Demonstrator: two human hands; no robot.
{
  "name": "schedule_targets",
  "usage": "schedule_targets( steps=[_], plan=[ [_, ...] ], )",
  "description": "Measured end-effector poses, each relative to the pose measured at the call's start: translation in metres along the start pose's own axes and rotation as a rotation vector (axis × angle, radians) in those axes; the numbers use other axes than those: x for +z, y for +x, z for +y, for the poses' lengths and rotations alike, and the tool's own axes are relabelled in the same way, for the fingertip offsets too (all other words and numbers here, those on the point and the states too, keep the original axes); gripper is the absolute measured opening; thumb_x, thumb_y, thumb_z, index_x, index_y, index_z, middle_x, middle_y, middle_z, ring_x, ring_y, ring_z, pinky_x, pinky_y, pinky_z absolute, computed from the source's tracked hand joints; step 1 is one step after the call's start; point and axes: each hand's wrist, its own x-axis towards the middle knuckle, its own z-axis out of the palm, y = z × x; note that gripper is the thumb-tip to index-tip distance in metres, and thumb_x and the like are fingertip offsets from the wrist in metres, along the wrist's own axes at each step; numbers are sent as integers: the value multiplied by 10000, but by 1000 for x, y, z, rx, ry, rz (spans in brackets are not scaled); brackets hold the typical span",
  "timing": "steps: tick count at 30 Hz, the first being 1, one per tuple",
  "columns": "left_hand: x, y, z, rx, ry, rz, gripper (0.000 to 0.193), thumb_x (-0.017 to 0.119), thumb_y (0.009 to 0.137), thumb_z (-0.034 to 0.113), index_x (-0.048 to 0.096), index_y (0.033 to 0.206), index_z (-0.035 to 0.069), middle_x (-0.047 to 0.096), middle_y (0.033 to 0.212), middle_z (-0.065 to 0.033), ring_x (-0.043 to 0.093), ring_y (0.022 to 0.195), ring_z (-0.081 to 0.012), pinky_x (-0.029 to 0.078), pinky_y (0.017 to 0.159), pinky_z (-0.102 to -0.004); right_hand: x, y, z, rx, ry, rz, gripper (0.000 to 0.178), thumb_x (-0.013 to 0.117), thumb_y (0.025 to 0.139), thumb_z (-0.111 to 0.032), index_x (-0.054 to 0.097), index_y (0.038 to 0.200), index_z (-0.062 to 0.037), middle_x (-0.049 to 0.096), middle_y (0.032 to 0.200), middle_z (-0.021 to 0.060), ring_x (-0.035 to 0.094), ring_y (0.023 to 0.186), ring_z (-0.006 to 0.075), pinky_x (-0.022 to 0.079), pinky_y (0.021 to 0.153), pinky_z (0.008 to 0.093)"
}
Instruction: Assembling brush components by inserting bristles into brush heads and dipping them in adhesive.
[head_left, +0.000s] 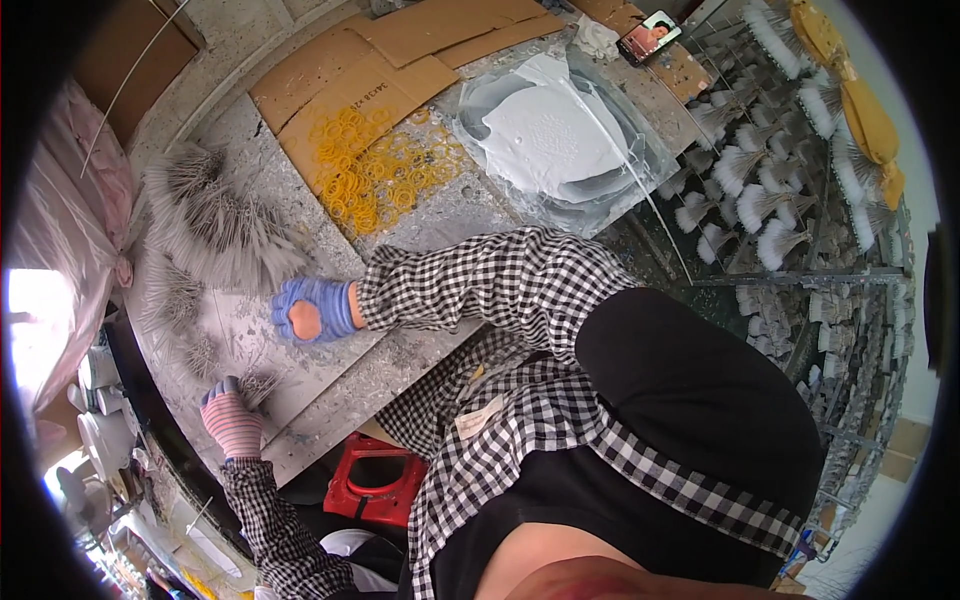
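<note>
My left hand (232,422), in a pink striped glove with grey fingertips, is at the table's near left edge. Its fingers are drawn together beside a small bundle of thin grey strands (262,388); what they hold, if anything, is hidden. Farther up the table (290,375), my right hand (315,310) wears a blue glove with a gap over the back. Its fingers are curled in, and their tips do not show. Beyond it lies a large fanned heap of thin grey strands (225,230), with smaller bunches (172,300) along the left side.
Yellow rings (375,170) are scattered over cardboard (405,90) and board. A plastic-lined basin (640,165) of white paste (550,140) has a thin rod (640,175) across it. A phone (650,38) stands behind. White-tipped fans (775,240) fill racks on the right. A red stool (375,480) is below.
</note>
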Motion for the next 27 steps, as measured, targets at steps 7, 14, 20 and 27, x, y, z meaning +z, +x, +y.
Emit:
schedule_targets(
  steps=[7,14,20,27],
  plan=[
    [-6,23,-31,-247,-394,304,600,787,716,175,604,1270,34,674,958,-134,651,853,-299,523,831,-354,-16,-18,16,136,127,-108,188,580,855,-212,633,836,-33,669,853,157,635,780,347,517,729,422],
    [-74,76,-43,-258,-1384,573,314,725,832,-36,653,1136,0,674,1074,-30,633,909,-118,522,844,-263,-44,-25,24,-263,-180,-165,323,526,941,-247,640,1243,-267,654,1248,-28,541,1291,224,401,1054,447],
    [-91,48,-36,-206,-785,653,301,609,929,53,668,1210,-36,658,1251,-117,626,1131,-210,476,1033,-363,-107,-38,9,-87,-133,-267,400,567,869,-185,634,1262,-221,613,1320,7,519,1309,204,311,1148,499],
    [-57,25,21,-112,-2412,1076,241,611,829,56,623,1067,24,662,1072,-104,624,1062,-261,467,1033,-412,-106,-51,20,32,-102,-303,391,570,893,-147,647,1268,-228,693,1215,12,627,1167,210,306,1157,457]
  ],
)
